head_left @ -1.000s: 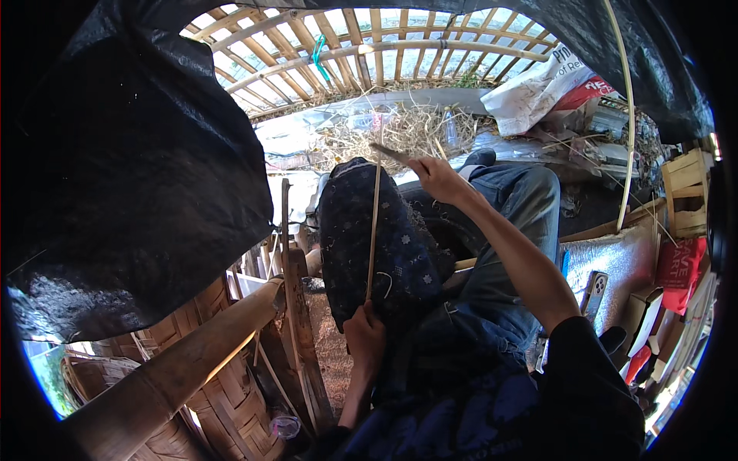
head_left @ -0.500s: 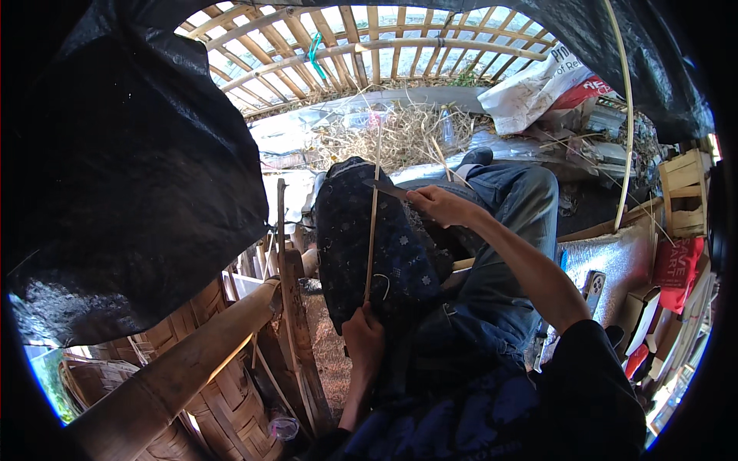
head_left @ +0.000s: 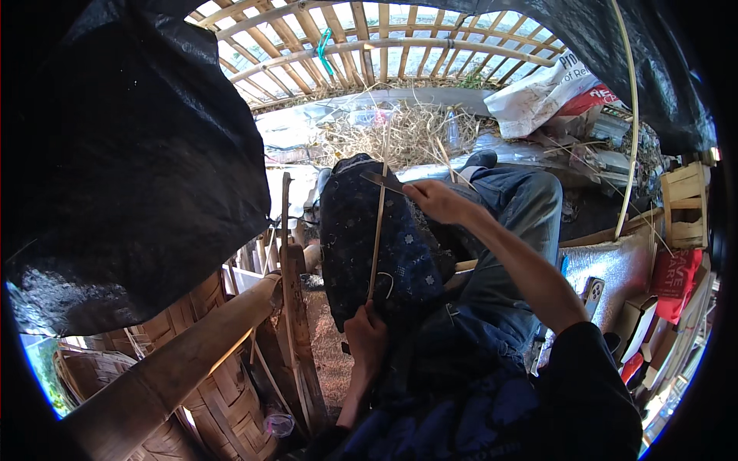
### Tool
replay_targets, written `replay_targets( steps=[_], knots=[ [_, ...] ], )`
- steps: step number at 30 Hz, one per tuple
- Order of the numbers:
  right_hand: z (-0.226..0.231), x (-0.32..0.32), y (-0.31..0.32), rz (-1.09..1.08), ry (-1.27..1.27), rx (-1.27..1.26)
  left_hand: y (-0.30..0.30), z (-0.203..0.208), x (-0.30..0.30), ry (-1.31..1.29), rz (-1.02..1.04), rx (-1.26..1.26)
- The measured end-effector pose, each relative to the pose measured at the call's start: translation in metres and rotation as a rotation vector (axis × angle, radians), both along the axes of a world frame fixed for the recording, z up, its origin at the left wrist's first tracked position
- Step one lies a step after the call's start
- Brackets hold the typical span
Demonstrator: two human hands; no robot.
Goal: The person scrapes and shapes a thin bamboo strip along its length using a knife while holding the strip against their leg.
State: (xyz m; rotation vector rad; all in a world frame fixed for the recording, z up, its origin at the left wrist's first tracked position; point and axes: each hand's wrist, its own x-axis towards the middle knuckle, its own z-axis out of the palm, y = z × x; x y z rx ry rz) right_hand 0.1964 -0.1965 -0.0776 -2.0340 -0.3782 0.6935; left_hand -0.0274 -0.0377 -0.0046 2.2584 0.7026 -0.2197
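A thin, pale bamboo strip [head_left: 378,238] runs lengthwise over a dark patterned cloth [head_left: 346,238] that is draped across my left leg. My left hand [head_left: 366,330] is closed round the strip's near end. My right hand [head_left: 438,201] grips a knife [head_left: 382,181] by its handle, which the fingers hide. The blade points left and crosses the strip near its far part, and it appears to touch it. Beyond the blade the strip reaches toward a heap of shavings [head_left: 400,134].
A thick bamboo pole [head_left: 169,376] and woven bamboo panels [head_left: 231,369] stand at the left, below a black plastic sheet [head_left: 138,169]. A slatted bamboo fence [head_left: 392,46] closes the far side. At the right are a phone [head_left: 593,293], a red bag [head_left: 676,284] and a white sack [head_left: 538,100].
The whole view has shifted slightly. Both hands keep their holds, and the knife lies across the strip at nearly the same place, its blade tilted a little differently.
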Motion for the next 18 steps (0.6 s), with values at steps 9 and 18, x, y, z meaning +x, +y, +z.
replay_targets(
  steps=[9, 18],
  knots=[
    [0.032, -0.028, -0.004, 0.289, 0.347, -0.120, -0.002, 0.003, 0.005, 0.008, -0.029, 0.031],
    [0.026, -0.026, -0.014, 0.006, 0.319, 0.145, 0.000, -0.002, 0.000, -0.013, 0.003, -0.002]
  ],
)
